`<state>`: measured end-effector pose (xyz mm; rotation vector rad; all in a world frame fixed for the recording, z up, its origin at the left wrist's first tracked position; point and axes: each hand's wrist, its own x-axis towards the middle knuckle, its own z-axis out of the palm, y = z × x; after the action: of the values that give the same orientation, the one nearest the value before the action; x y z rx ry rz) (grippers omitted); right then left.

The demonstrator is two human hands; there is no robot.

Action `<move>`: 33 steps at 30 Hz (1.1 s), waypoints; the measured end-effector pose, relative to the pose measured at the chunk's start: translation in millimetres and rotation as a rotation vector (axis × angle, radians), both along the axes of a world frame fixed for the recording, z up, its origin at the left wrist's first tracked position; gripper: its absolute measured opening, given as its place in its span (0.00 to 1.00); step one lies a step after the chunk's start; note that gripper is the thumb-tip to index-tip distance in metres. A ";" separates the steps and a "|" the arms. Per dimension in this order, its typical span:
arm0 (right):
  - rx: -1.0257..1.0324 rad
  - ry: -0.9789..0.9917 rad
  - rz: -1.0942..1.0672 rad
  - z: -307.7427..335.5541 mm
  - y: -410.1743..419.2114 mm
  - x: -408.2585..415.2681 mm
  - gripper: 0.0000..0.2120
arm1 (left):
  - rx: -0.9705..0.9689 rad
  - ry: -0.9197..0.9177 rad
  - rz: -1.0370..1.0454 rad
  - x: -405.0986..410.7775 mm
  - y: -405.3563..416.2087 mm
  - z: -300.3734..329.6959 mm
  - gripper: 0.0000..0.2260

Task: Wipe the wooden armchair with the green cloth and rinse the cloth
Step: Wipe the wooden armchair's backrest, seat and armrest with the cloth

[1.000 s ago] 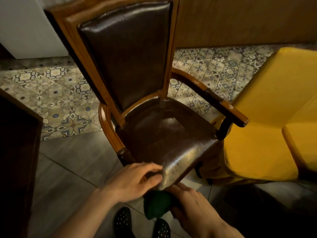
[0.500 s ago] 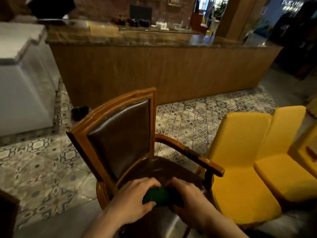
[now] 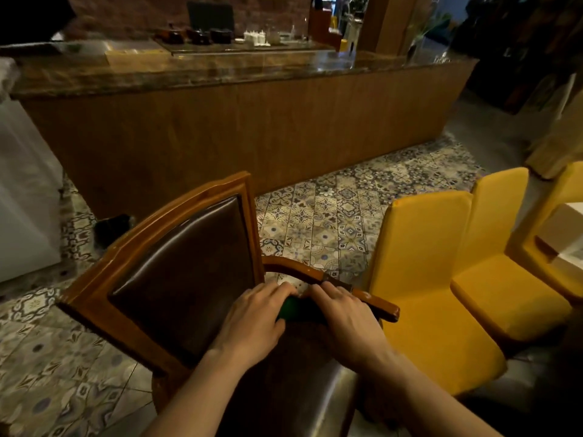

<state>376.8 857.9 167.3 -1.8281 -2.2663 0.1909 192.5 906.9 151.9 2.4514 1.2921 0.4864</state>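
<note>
The wooden armchair (image 3: pixel 176 272) with dark brown leather back and seat stands right below me. Its curved right armrest (image 3: pixel 372 299) runs toward the yellow chairs. The green cloth (image 3: pixel 288 309) is bunched between my two hands over the back of the seat, mostly hidden by my fingers. My left hand (image 3: pixel 255 323) grips its left side. Over its right side lies my right hand (image 3: pixel 347 320), close beside the armrest.
Three yellow upholstered chairs (image 3: pixel 422 279) stand close on the right. A long wooden counter (image 3: pixel 239 121) with a dark stone top crosses the background. A white unit (image 3: pixel 22 197) is at far left. Patterned floor tiles (image 3: pixel 328 222) lie between chair and counter.
The view has lifted from the seat's front edge toward the counter. Both hands with the cloth moved from the front of the seat up to its back, near the right armrest.
</note>
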 end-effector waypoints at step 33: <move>-0.305 0.048 0.177 -259.7 256.2 151.8 0.28 | -0.191 0.240 0.101 140.7 256.0 -260.4 0.28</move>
<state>528.7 1114.1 -92.4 -1.7290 -2.4756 0.6341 333.2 1162.9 -108.5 2.3465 1.4860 0.0869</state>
